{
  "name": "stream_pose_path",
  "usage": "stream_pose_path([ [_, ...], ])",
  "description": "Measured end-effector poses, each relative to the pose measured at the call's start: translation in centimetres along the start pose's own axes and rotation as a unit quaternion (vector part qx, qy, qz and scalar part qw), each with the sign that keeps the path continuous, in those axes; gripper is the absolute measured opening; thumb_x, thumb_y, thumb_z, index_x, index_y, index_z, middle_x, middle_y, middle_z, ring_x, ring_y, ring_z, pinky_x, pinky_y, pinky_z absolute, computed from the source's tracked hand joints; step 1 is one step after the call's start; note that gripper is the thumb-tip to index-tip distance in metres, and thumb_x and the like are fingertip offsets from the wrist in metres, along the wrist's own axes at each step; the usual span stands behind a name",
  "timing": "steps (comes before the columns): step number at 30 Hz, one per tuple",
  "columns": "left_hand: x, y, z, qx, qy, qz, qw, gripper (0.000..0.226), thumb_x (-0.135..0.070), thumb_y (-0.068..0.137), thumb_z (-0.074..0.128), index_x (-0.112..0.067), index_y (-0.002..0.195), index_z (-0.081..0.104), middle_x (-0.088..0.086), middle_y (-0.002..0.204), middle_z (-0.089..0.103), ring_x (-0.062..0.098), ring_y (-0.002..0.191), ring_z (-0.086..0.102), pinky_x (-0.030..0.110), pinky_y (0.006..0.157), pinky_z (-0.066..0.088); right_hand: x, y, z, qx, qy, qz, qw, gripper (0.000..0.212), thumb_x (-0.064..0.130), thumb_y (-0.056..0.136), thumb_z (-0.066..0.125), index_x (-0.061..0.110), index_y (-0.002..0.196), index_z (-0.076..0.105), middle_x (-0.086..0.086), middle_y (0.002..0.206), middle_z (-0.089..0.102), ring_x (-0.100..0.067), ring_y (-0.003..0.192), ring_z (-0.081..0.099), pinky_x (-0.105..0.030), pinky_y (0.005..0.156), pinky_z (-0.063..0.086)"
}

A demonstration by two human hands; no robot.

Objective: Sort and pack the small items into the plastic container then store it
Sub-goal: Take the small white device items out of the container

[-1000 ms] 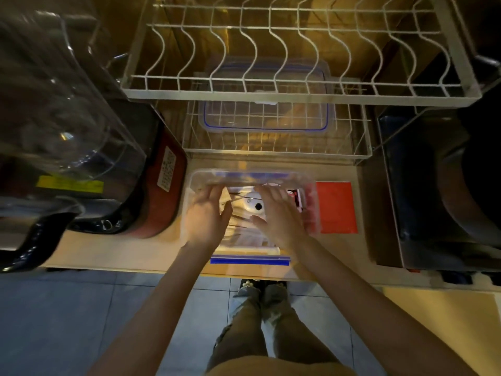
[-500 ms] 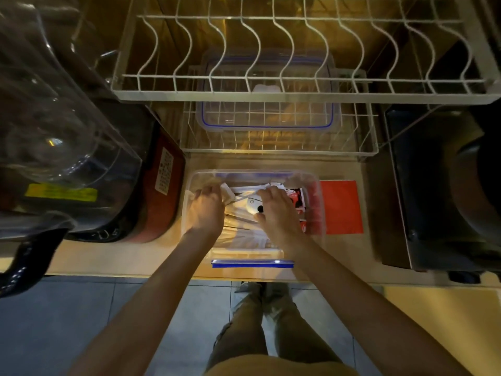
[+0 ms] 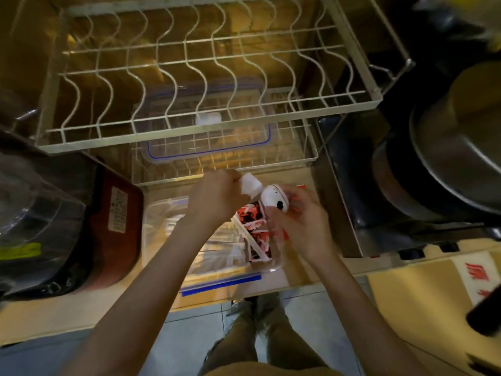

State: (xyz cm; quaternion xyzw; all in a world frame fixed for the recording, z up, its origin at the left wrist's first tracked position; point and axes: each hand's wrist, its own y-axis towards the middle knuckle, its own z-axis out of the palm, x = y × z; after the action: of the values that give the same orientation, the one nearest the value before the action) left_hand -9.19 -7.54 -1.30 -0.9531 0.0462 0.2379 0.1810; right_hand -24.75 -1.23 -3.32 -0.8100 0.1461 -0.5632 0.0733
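1. A dim kitchen corner lit in warm yellow: a pale worktop (image 3: 67, 316) runs across the view, with grey floor tiles below it and the person's legs in khaki trousers visible at the bottom.
2. A white wire dish rack (image 3: 206, 77) stands at the back of the worktop, its upper tier empty; on the lower tier lies a clear lid with a blue seal (image 3: 208, 142).
3. The clear plastic container (image 3: 162, 221) sits on the worktop just in front of the rack, open at the top. Inside it lie red-and-white sachets (image 3: 256, 232) toward its right side and pale wrapped items (image 3: 222, 253) toward the middle; motion blur hides their detail.
4. A blue-edged strip (image 3: 219, 284) lies on the worktop along the container's near edge.
5. The left hand (image 3: 217, 196) is raised above the container's far side, its grip closed around a small white block (image 3: 250, 183), pinched at the fingertips.
6. The right hand (image 3: 298, 221) is raised just right of the left, its grip wrapped around a rounded white object with a black dot (image 3: 275, 198). The block and the rounded object nearly touch.
7. To the left stand a dark red appliance with a label (image 3: 116, 213) and a clear jug (image 3: 35, 207).
8. To the right sit stacked dark pans (image 3: 447, 158), and a cardboard box with red print (image 3: 433, 289) is nearer.
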Motion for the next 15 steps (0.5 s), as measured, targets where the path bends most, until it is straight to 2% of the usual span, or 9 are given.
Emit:
stream_pose_path([
  [1,-0.8,0.4,0.4,0.006,-0.004,0.016,1.0,0.023,-0.027,0.075,0.066,-0.011,0.091,0.068,0.012,0.088,0.07,0.033,0.085,0.064,0.043,0.073,0.054,-0.3,-0.4,-0.7,-0.03,0.017,0.006,0.999,0.037,0.013,0.077,0.072,0.019,0.111,0.06,0.012,0.104,0.058,0.003,0.089,0.061,-0.008,0.073,0.051],
  [3,-2.2,1.2,1.5,0.014,-0.021,0.046,0.999,0.024,-0.024,0.073,0.068,-0.013,0.094,0.069,0.011,0.093,0.072,0.031,0.089,0.065,0.044,0.075,0.054,-1.5,-0.9,-1.7,-0.086,0.034,0.024,0.995,0.035,0.014,0.077,0.072,0.026,0.107,0.057,0.015,0.1,0.056,0.01,0.082,0.059,-0.005,0.067,0.049],
  [5,-3.5,2.0,2.9,0.023,-0.019,0.072,0.997,0.027,-0.024,0.072,0.067,-0.015,0.098,0.069,0.009,0.099,0.073,0.03,0.093,0.065,0.042,0.076,0.054,-2.9,-1.1,-2.1,-0.121,0.013,0.041,0.992,0.036,0.017,0.077,0.073,0.031,0.104,0.053,0.007,0.108,0.056,0.009,0.084,0.055,-0.004,0.068,0.045],
  [8,-5.1,3.5,4.8,0.046,0.015,0.104,0.993,0.034,-0.034,0.069,0.056,-0.017,0.096,0.068,0.012,0.098,0.073,0.033,0.092,0.065,0.039,0.074,0.053,-4.9,-0.9,-2.0,-0.131,-0.037,0.064,0.989,0.038,0.018,0.077,0.074,0.023,0.111,0.057,0.003,0.114,0.053,0.006,0.083,0.052,0.003,0.068,0.04],
  [9,-5.5,3.9,5.4,0.053,0.025,0.109,0.992,0.035,-0.033,0.069,0.057,-0.018,0.098,0.067,0.012,0.099,0.072,0.033,0.093,0.065,0.04,0.076,0.054,-5.4,-0.8,-1.9,-0.129,-0.047,0.071,0.988,0.039,0.017,0.077,0.073,0.02,0.113,0.058,0.002,0.116,0.053,0.001,0.085,0.054,0.0,0.072,0.042],
  [12,-6.1,5.1,7.3,0.052,0.073,0.105,0.99,0.036,-0.022,0.075,0.063,-0.021,0.111,0.061,0.013,0.106,0.07,0.034,0.099,0.063,0.042,0.081,0.054,-6.7,-0.4,-1.4,-0.118,-0.074,0.088,0.986,0.044,0.017,0.078,0.072,0.018,0.118,0.056,0.0,0.121,0.052,-0.011,0.1,0.056,-0.022,0.09,0.048],
  [15,-6.0,5.6,8.4,0.059,0.101,0.104,0.988,0.044,-0.019,0.077,0.063,-0.021,0.12,0.054,0.012,0.115,0.067,0.034,0.106,0.061,0.041,0.088,0.052,-7.5,-0.4,-1.0,-0.117,-0.093,0.07,0.986,0.045,0.016,0.077,0.072,0.016,0.118,0.056,-0.002,0.121,0.053,-0.018,0.11,0.055,-0.033,0.097,0.047],
])
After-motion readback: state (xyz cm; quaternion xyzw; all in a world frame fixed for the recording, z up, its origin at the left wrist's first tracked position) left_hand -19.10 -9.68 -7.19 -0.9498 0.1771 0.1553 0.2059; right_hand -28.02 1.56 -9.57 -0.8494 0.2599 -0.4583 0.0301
